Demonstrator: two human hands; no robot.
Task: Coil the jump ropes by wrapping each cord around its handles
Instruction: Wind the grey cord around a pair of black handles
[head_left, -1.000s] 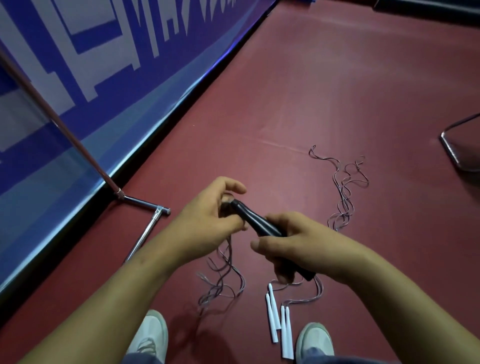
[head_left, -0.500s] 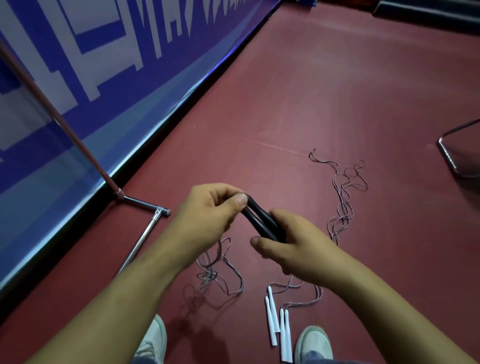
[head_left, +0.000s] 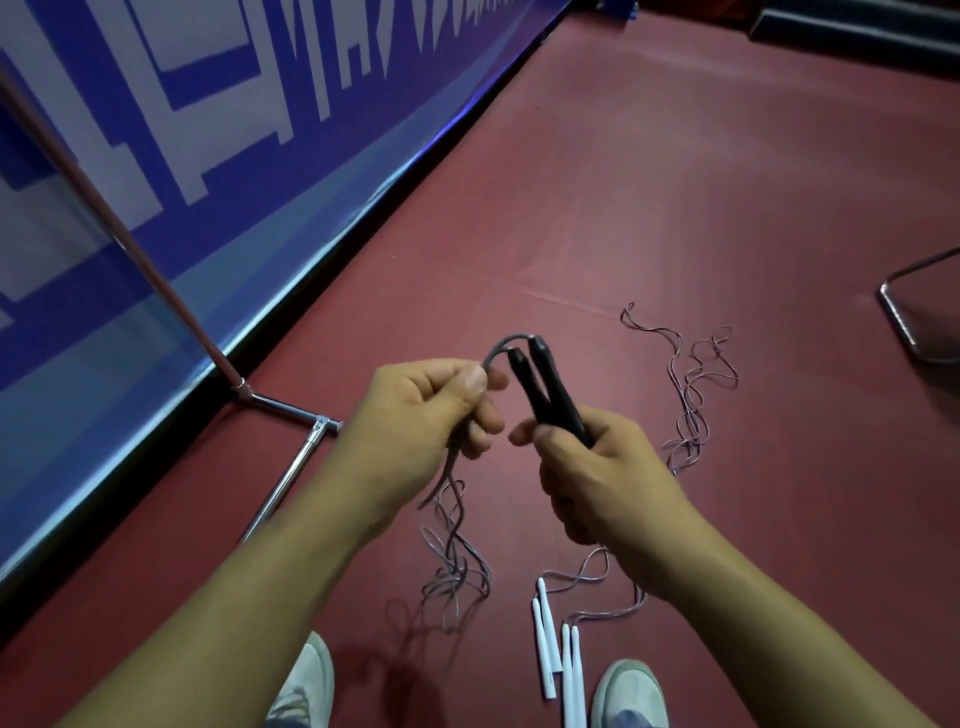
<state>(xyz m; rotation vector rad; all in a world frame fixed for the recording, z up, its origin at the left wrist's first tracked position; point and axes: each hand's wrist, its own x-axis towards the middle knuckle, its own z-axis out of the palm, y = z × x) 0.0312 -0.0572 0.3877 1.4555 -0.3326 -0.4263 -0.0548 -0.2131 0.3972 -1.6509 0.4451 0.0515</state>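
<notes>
Your right hand (head_left: 608, 478) swallows the lower ends of the black handles (head_left: 545, 395), so how far they run into your palm cannot be told. Your left hand (head_left: 415, 415) covers the stretch of cord (head_left: 498, 348) passing through it, and the bottom edge cuts off both shoes (head_left: 628, 691) and two of the white handles (head_left: 571, 675).
</notes>
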